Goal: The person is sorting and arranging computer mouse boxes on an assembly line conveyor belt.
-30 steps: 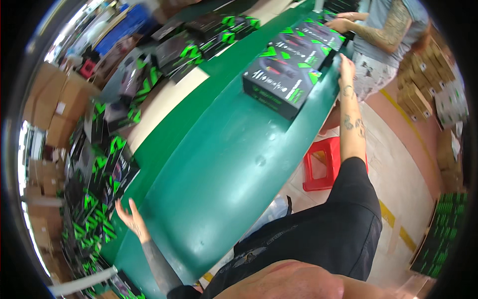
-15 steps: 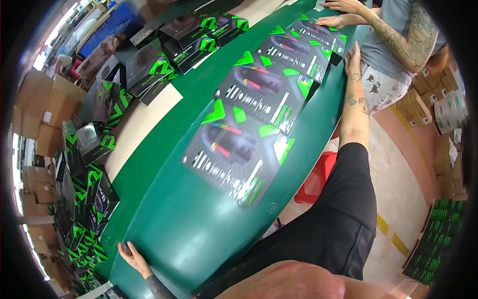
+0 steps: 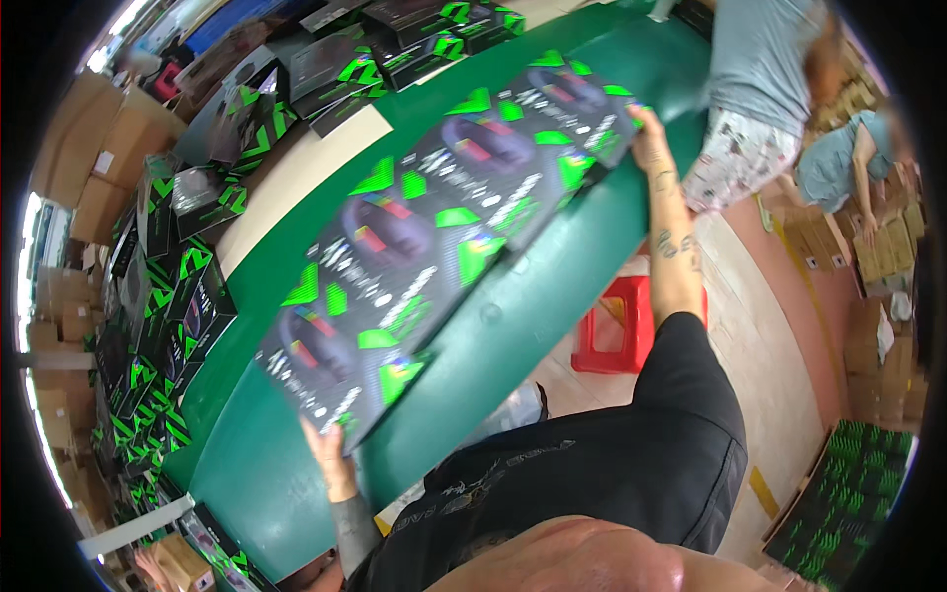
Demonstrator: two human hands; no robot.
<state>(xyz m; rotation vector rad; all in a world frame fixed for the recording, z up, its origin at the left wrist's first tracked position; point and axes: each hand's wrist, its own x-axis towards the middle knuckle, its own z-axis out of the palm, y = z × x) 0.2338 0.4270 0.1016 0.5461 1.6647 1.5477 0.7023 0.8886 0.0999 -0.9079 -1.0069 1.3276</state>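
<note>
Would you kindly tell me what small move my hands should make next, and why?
Perhaps the left hand should nudge the nearest box into line with its neighbour: their edges look slightly stepped, that hand is at this box's end, and the right hand is at the row's far end.

Head-worn fisheye view, facing down, near above the green table (image 3: pixel 252 493)

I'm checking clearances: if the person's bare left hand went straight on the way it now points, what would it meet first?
The left hand would first meet the nearest rectangular black cardboard box with green markings; it appears right at the box's edge, though contact is unclear.
</note>
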